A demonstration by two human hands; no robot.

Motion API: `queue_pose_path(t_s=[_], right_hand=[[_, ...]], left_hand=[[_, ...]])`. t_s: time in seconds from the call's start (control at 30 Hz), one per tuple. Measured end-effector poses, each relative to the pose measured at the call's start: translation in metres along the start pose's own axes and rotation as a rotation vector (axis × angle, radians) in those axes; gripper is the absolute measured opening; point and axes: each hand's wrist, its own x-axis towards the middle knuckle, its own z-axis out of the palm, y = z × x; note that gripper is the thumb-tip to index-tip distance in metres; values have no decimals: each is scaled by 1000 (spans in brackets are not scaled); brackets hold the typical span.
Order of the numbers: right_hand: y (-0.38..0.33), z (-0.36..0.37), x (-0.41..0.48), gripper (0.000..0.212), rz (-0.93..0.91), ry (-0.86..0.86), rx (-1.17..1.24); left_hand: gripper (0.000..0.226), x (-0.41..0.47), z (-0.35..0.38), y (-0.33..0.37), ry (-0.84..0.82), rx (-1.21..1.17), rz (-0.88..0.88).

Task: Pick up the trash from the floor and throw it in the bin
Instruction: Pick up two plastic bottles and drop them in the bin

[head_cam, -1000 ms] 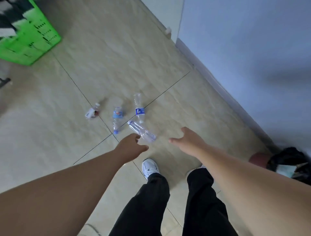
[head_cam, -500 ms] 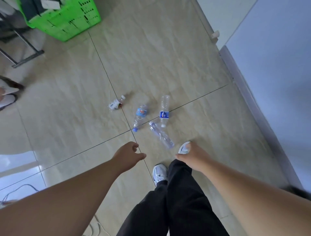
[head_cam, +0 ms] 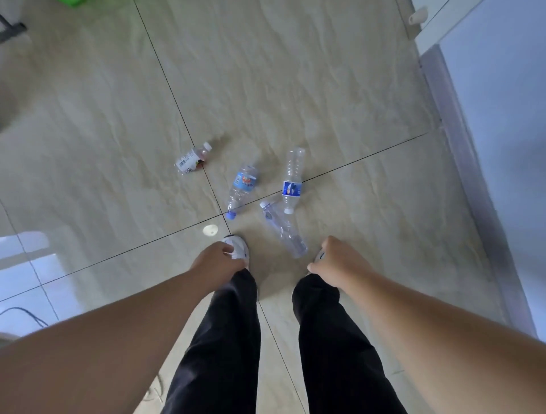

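Note:
Several empty plastic bottles lie on the beige tile floor just ahead of my feet. A small white-labelled bottle (head_cam: 192, 158) is farthest left. A blue-capped bottle (head_cam: 241, 188) lies in the middle, and a clear bottle with a dark blue label (head_cam: 292, 180) is to its right. A label-less clear bottle (head_cam: 283, 229) lies nearest, just above and left of my right hand (head_cam: 336, 262). My left hand (head_cam: 217, 264) hovers over my left shoe. Both hands hold nothing, fingers loosely curled. No bin is in view.
A pale wall with a grey baseboard (head_cam: 472, 177) runs down the right side. A green crate corner (head_cam: 71, 2) shows at the top left, beside a dark metal leg (head_cam: 11, 29). A cable (head_cam: 26, 314) lies at the lower left. My black-trousered legs fill the bottom centre.
I have stepped closer to the bottles and my view has tilted down. Both hands have drawn lower and nearer my feet. The crate has slid almost out of frame.

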Motion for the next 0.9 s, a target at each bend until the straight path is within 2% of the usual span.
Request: queue_pose_path(t_s=[0.17,0.37,0.47,0.53,0.63,0.73,0.9], right_hand=[[-17,40,86,60,48,47,73],[-37,83,176,47,28,36,73],[-40,105,215,47,34,8,59],[-39,122,238,59,52,-18,34],[-36,145,266,82,77,-40,11],[-32,158,283,79,66,-18,9],[-29,156,281,67,7,-20,119]], left_hand=[[59,102,-14,-6,3,26,60],[77,210,-19,-6,27,74,108],[82,252,-4,-12,47,78,111],[82,278,9,-16,90,92,106],[84,311,29,-19,195,-11,70],[81,333,43,-20,229,-156,52],[79,325,55,-23,267,-239,54]])
